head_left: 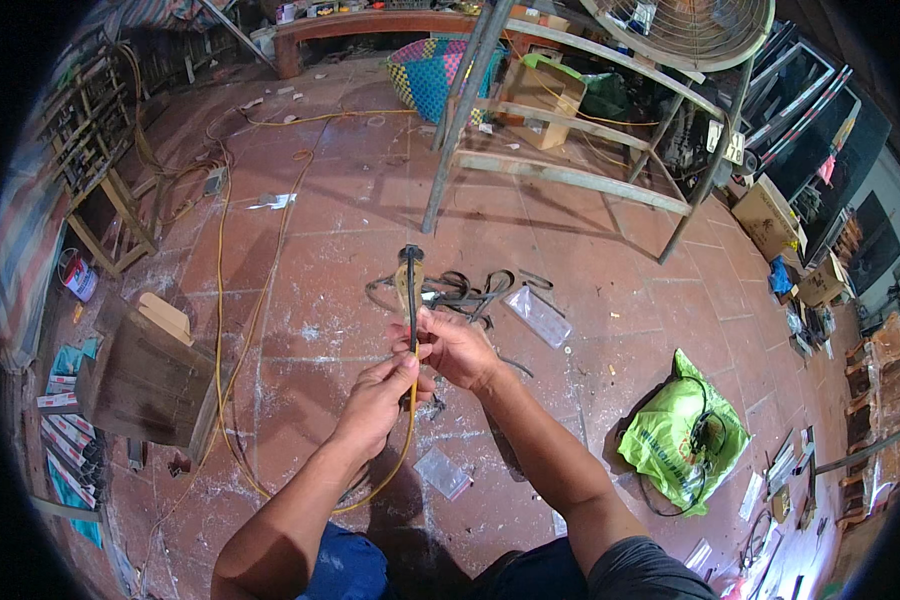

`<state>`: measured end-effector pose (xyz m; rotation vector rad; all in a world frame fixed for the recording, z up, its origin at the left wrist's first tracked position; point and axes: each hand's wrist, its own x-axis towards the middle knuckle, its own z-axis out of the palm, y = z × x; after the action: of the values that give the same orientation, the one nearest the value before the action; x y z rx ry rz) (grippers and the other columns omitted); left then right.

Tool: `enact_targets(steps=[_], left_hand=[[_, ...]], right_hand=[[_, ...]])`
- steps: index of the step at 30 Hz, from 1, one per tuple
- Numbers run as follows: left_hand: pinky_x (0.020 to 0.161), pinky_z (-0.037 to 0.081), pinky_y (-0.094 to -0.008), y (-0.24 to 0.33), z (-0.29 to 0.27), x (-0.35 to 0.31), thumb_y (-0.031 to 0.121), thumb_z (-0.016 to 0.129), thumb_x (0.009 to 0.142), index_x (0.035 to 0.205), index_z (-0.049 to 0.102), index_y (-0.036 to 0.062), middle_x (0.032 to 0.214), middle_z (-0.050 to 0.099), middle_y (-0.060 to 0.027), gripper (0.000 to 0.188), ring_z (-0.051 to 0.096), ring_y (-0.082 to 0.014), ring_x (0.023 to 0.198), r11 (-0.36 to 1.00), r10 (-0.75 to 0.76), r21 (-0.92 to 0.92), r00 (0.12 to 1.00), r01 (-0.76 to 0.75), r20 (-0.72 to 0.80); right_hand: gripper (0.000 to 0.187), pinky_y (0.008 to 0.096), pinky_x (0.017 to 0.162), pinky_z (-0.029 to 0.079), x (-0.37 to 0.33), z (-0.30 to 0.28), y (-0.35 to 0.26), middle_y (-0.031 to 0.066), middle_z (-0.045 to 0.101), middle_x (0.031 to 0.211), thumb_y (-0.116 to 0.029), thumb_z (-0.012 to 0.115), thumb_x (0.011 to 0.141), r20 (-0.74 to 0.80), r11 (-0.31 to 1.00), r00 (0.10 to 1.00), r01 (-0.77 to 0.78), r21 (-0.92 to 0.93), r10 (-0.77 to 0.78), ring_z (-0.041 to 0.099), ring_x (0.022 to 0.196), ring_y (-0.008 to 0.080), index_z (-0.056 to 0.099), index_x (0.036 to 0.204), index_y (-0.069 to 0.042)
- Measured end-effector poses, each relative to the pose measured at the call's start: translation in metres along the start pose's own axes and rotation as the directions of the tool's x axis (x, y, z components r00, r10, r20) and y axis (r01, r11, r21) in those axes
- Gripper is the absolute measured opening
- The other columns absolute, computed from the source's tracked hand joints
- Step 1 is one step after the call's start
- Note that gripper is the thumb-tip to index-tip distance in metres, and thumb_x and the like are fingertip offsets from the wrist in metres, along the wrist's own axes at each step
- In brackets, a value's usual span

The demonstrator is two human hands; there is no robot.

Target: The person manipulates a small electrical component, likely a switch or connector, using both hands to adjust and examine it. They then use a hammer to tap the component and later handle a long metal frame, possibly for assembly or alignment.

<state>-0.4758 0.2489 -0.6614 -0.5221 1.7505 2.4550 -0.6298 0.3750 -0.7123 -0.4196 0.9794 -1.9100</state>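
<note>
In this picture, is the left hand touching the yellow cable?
Touching. The head view shows it: the left hand pinches the yellow cable, with the thumb lying against it and no gap visible between them.

Large dark-green lettering and a small reddish mark stood on the green plastic bag [670, 440], its folds breaking up the words. Well beyond the bag, a white plate [725, 142] by a leg of the metal stand [575, 182] bore dark characters, and a cardboard box [767, 218], beyond the bag and to its right, carried dark print. Far to the bag's left, a bucket [78, 277] showed a coloured label and some narrow white packs [57, 400] reddish print, both too small to read.
</note>
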Motion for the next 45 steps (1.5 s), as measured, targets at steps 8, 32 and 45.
enact_targets(steps=[8, 32, 45], left_hand=[[0.110, 0.048, -0.0453, -0.015, -0.024, 0.013, 0.048, 0.066, 0.101, 0.151, 0.049, -0.0080, 0.131, 0.066, -0.0278, 0.077, 0.064, -0.0396, 0.124, 0.668, 0.025, 0.740, 0.991, 0.080, -0.129], [0.106, 0.050, -0.0488, 0.005, 0.011, -0.032, 0.056, 0.065, 0.100, 0.155, 0.050, 0.0052, 0.136, 0.065, -0.0310, 0.076, 0.065, -0.0447, 0.127, 0.457, -0.423, 0.826, 0.737, -0.329, 0.527], [0.108, 0.050, -0.0461, 0.010, 0.019, -0.038, 0.054, 0.067, 0.101, 0.159, 0.044, 0.0068, 0.141, 0.063, -0.0288, 0.079, 0.064, -0.0421, 0.129, 0.516, -0.417, 0.801, 0.727, -0.304, 0.545]], right_hand=[[0.049, 0.0394, 0.088, 0.056, 0.005, -0.032, 0.005, 0.0144, 0.076, 0.117, -0.047, 0.066, 0.103, -0.283, 0.850, 0.957, -0.095, -0.517, -0.065, 0.073, 0.103, 0.0263, 0.072, 0.122, -0.001], [0.065, 0.0485, 0.094, 0.058, -0.097, -0.236, 0.085, 0.0287, 0.076, 0.113, -0.050, 0.072, 0.091, -0.826, 0.298, 0.502, -0.772, -0.562, -0.258, 0.074, 0.109, 0.0413, 0.067, 0.131, 0.001], [0.068, 0.0519, 0.105, 0.053, -0.103, -0.219, 0.079, 0.0254, 0.069, 0.134, -0.056, 0.072, 0.092, -0.872, 0.270, 0.429, -0.833, -0.483, -0.235, 0.066, 0.125, 0.0435, 0.065, 0.137, -0.005]])
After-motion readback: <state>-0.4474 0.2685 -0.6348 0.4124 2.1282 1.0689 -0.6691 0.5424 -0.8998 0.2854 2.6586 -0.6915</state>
